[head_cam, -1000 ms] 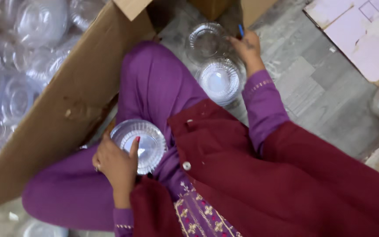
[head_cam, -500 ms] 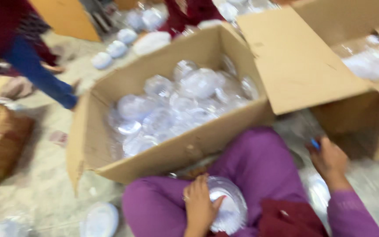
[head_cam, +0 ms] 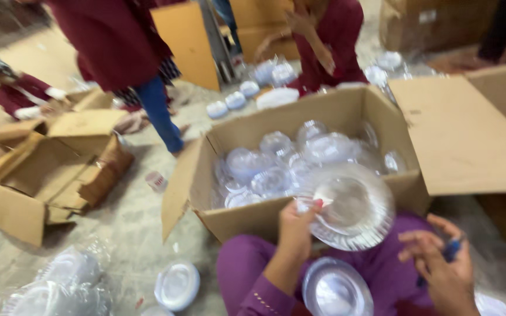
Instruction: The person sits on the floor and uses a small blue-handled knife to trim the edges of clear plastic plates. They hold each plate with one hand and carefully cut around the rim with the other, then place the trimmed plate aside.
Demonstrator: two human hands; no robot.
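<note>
My left hand (head_cam: 296,229) holds a clear plastic plate (head_cam: 351,206) up in front of me, thumb over its near edge and fingers behind it, so the grip is closed on the rim. The plate is round and see-through, with a smooth, slightly sunken centre and a band of fine ribs running all around the rim; light catches on it and the box wall shows faintly through. It is tilted towards me, raised above my lap and just in front of the near wall of the open cardboard box (head_cam: 253,219).

My right hand (head_cam: 440,266) hovers to the right of the plate, apart from it, fingers loosely spread, with a small blue thing (head_cam: 452,250) tucked between them; it is too blurred to say what it is, and I cannot tell how firmly I hold it.

On my lap, over my purple trousers (head_cam: 241,272), lies a second clear plate (head_cam: 336,291), just below the one I hold. The box is heaped with more clear plastic ware (head_cam: 276,164), jumbled together. Its right flap (head_cam: 461,137) lies folded out flat.

On the concrete floor to my left lies a single white-looking plate (head_cam: 177,285), and beside it a plastic-wrapped bundle of plates (head_cam: 60,287). Further left sits an empty, crumpled cardboard box (head_cam: 48,169). Beyond my box a person in jeans (head_cam: 156,108) stands, and another person in dark red (head_cam: 329,44) crouches near stacks of plates (head_cam: 273,73).
</note>
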